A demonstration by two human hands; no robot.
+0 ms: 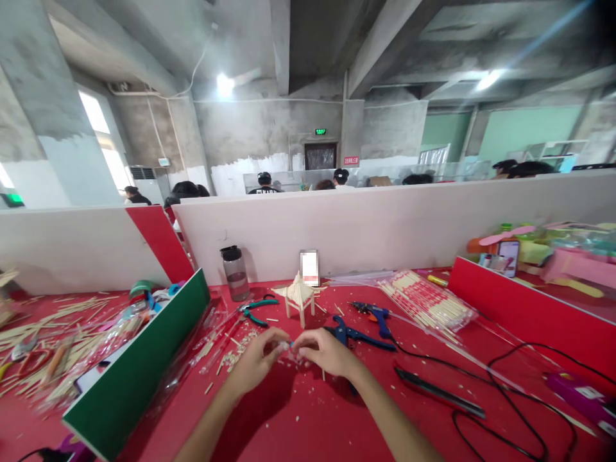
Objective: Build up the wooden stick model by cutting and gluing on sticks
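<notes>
My left hand and my right hand meet low over the red table, fingertips pinched close together. Between them is a small whitish and blue piece, too small and blurred to name. Just beyond my hands stands a little pavilion model made of pale wooden sticks, with a pointed roof and legs. Teal-handled pliers lie past my left hand. A blue hand cutter lies beside my right hand, partly hidden by it. Short stick scraps are heaped left of my left hand.
A water bottle and an upright phone stand near the white partition. To the right lie a blue glue gun, bagged sticks, a black tool and loose cables. Green and red dividers flank the space.
</notes>
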